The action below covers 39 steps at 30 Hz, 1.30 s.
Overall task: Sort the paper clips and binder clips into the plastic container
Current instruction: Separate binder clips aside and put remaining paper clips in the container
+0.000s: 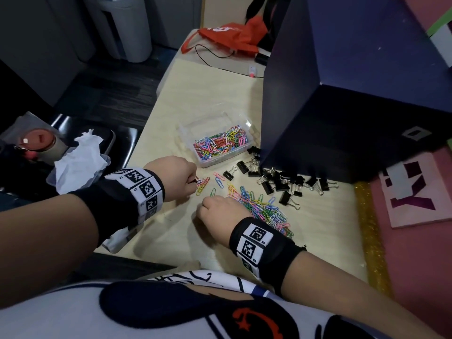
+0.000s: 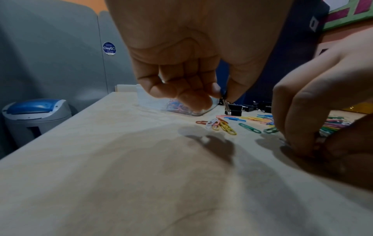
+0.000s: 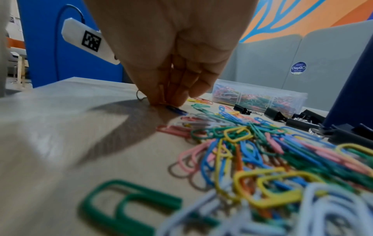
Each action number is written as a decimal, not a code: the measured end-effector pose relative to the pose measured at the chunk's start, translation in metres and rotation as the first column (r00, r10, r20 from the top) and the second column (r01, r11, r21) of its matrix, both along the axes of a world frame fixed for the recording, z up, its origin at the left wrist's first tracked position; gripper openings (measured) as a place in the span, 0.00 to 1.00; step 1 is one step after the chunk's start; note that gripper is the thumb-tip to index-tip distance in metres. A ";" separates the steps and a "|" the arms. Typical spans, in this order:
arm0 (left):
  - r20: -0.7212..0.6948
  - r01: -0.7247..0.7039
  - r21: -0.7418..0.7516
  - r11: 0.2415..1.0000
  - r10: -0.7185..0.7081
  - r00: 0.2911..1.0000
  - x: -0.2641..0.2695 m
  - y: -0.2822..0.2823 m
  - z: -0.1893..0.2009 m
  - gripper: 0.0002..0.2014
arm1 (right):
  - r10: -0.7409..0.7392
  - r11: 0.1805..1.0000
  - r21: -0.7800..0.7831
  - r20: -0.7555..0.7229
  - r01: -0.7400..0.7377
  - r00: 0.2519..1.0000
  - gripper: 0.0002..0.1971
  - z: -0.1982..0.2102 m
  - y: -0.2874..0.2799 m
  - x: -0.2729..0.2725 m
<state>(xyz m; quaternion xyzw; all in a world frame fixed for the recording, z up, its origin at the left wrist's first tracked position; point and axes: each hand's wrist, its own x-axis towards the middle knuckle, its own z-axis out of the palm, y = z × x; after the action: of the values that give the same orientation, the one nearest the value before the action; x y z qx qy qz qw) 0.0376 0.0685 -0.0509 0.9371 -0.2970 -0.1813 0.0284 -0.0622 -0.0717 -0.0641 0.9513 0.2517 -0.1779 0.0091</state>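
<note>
The plastic container [image 1: 221,145] sits just beyond the left hand [image 1: 171,177], up and right of it. That hand, the nearer one, pinches a few paper clips [image 1: 201,183]. The right hand [image 1: 217,211] presses curled fingertips into the loose pile [image 1: 264,206] on the counter [image 1: 171,228].

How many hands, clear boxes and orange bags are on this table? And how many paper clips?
Hands: 2 (left hand, right hand)
Clear box: 1
Orange bag: 1
Paper clips: too many to count
Total counted: 4
</note>
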 end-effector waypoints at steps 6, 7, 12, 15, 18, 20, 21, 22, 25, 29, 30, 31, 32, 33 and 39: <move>0.019 0.072 0.031 0.997 -0.073 0.997 -0.003 -0.012 -0.001 0.11 | -0.265 0.944 0.226 0.090 0.240 0.960 0.09 0.003 -0.012 -0.010; 0.021 0.090 0.034 0.995 -0.090 0.996 -0.003 -0.017 0.000 0.11 | -0.335 0.917 0.255 0.071 0.308 0.939 0.08 0.006 -0.017 -0.012; -0.015 0.163 0.010 0.987 -0.162 0.987 -0.005 -0.046 0.003 0.10 | -0.619 0.750 0.295 -0.001 0.591 0.786 0.09 0.014 -0.059 -0.021; -0.016 0.199 -0.034 0.979 -0.199 0.980 -0.004 -0.071 0.010 0.10 | -0.782 0.575 0.333 -0.043 0.747 0.621 0.08 0.016 -0.085 -0.023; 0.046 0.183 -0.154 0.971 -0.178 0.983 -0.001 -0.094 0.020 0.10 | -0.923 0.298 0.501 -0.067 0.813 0.380 0.10 0.015 -0.112 -0.023; 0.032 0.096 -0.266 0.959 -0.091 0.995 0.003 -0.103 0.023 0.08 | -0.961 0.119 0.566 -0.141 0.815 0.239 0.17 0.015 -0.124 -0.025; -0.003 0.039 -0.319 0.947 -0.042 0.999 0.006 -0.107 0.024 0.10 | -0.966 0.070 0.571 -0.165 0.818 0.198 0.19 0.014 -0.128 -0.026; -0.036 -0.002 -0.355 0.935 -0.012 0.999 0.007 -0.109 0.023 0.14 | -0.968 0.059 0.559 -0.169 0.827 0.184 0.20 0.013 -0.131 -0.028; -0.052 0.019 -0.336 0.942 -0.038 0.998 0.007 -0.106 0.015 0.19 | -0.953 0.181 0.489 -0.127 0.853 0.275 0.14 0.007 -0.127 -0.035; -0.001 0.091 -0.149 0.985 -0.092 0.996 -0.001 -0.087 0.000 0.15 | -0.846 0.451 0.375 -0.110 0.810 0.522 0.13 -0.001 -0.111 -0.040; 0.002 0.086 -0.104 0.991 -0.086 0.996 -0.003 -0.081 -0.003 0.15 | -0.814 0.506 0.350 -0.109 0.788 0.571 0.15 -0.004 -0.108 -0.040; 0.010 0.081 -0.059 0.995 -0.080 0.997 -0.005 -0.076 -0.006 0.15 | -0.782 0.553 0.324 -0.115 0.767 0.612 0.18 -0.007 -0.104 -0.040; 0.015 0.069 -0.012 0.998 -0.069 0.998 -0.007 -0.071 -0.008 0.14 | -0.754 0.593 0.296 -0.124 0.749 0.645 0.20 -0.009 -0.101 -0.039; 0.015 0.054 0.023 0.998 -0.055 0.998 -0.009 -0.066 -0.011 0.13 | -0.728 0.627 0.270 -0.130 0.730 0.673 0.22 -0.010 -0.098 -0.038; -0.004 0.189 0.038 0.981 -0.189 0.982 -0.018 -0.049 -0.017 0.16 | -0.643 0.717 0.232 -0.146 0.658 0.752 0.22 -0.006 -0.083 -0.031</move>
<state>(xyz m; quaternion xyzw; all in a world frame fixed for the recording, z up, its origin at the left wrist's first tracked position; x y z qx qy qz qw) 0.0192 0.0200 -0.0674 0.9049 -0.3813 -0.1890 -0.0066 -0.0933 -0.1545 -0.0700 0.9656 -0.0764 -0.1599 -0.1903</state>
